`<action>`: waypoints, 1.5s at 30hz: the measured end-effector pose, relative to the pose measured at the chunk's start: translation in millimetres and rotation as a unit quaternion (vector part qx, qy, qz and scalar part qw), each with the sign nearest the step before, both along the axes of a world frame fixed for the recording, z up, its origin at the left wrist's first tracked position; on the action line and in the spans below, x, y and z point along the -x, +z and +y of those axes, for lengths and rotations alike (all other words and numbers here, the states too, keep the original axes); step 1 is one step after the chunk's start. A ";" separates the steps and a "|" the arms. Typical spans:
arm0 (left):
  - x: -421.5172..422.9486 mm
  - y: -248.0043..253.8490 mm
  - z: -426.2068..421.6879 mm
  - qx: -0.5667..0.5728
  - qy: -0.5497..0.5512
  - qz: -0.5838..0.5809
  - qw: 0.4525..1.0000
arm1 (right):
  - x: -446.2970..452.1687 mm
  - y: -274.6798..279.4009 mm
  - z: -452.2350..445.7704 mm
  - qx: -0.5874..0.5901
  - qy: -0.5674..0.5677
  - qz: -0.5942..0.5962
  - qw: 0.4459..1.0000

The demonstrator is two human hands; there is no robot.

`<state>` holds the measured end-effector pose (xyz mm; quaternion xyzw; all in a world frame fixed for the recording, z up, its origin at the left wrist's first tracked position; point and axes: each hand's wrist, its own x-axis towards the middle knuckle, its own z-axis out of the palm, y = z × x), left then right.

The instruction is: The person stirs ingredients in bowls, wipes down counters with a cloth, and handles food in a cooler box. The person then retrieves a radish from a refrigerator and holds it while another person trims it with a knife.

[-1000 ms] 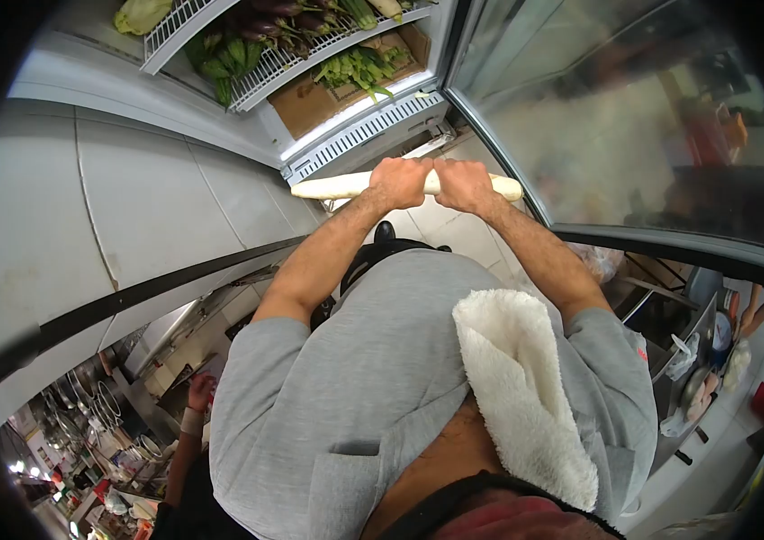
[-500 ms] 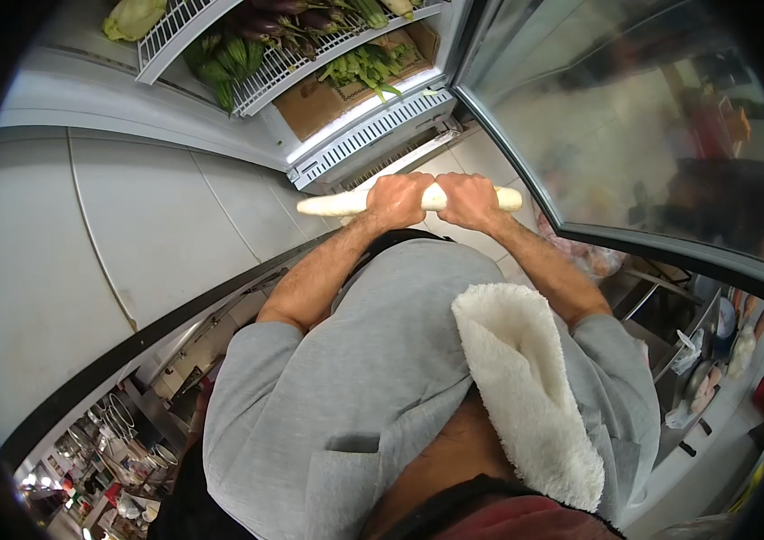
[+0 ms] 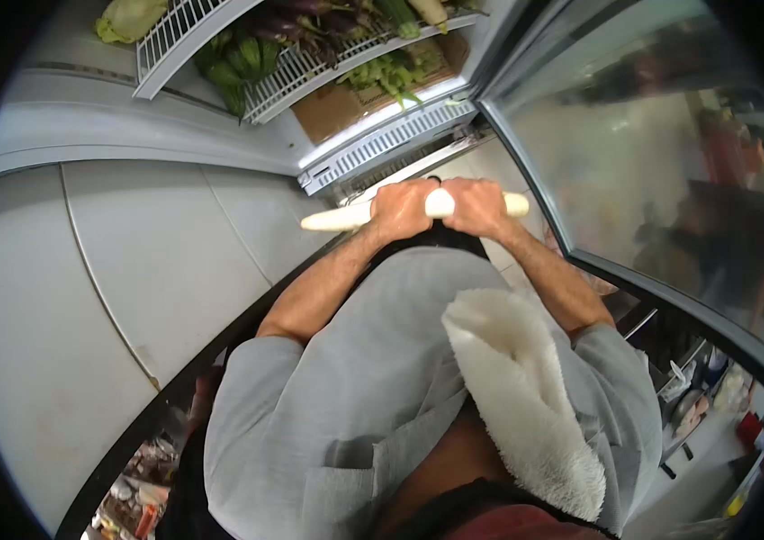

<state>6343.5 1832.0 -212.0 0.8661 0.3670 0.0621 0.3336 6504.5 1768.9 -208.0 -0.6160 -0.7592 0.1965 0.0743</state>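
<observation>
A long pale white radish-like vegetable lies crosswise in front of my body, its tapered end to the left. Wrapped round its middle is my left hand, fingers closed. Beside it, my right hand grips the same vegetable near its blunt right end. A short bare stretch of the vegetable shows between the two fists. A white fluffy towel hangs over my grey shirt.
Ahead is an open refrigerator with a wire shelf of eggplants and green vegetables. Its glass door stands open at the right. White panels line the left. Metal shelving with bags is at lower right.
The view has turned, so the refrigerator and its door sit further right and the left panels take up more room. Both hands keep hold of the vegetable, now slightly lower in view.
</observation>
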 end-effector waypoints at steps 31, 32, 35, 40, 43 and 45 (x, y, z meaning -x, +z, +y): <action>-11.8 -102.1 -33.0 0.149 0.399 0.113 0.898 | -29.6 -85.2 151.0 0.241 0.399 -0.090 0.880; -14.3 -96.5 -45.4 0.188 0.424 0.119 0.878 | -25.1 -72.6 153.2 0.224 0.444 -0.129 0.858; -29.7 -95.0 -86.4 0.176 0.533 0.094 0.822 | -7.0 -83.4 148.0 0.099 0.546 -0.156 0.817; -65.5 -84.9 -164.7 0.111 0.713 0.049 0.691 | 26.4 -106.7 112.6 0.068 0.689 -0.100 0.715; -81.8 -94.4 -220.7 0.183 0.768 0.069 0.610 | 48.4 -87.4 69.0 0.104 0.759 -0.174 0.619; -103.4 -85.1 -261.8 0.108 0.733 0.171 0.649 | 58.8 -64.0 24.2 0.204 0.732 -0.236 0.606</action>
